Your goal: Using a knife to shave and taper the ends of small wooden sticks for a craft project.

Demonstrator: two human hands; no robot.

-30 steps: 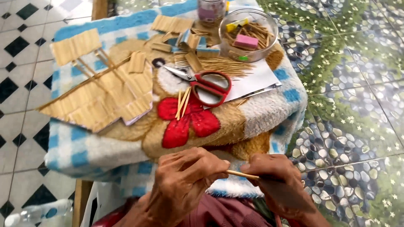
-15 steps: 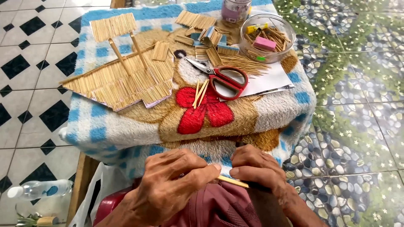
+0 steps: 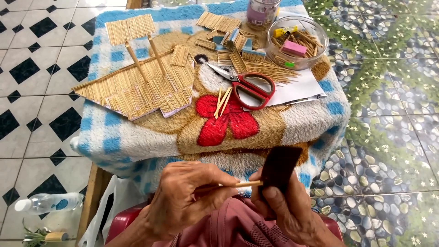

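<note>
A thin pale wooden stick [image 3: 242,184] is lying between both hands, below the tabletop [image 3: 292,121]: the left hand [image 3: 187,201] is pinching it, its tip touching a dark brown flat block [image 3: 280,168] the right hand [image 3: 286,208] is gripping.

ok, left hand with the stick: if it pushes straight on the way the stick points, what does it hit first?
The dark flat block held up in the right hand. The left hand aims the thin stick rightward; its tip looks at or touching the block's edge, though depth is unclear.
</note>
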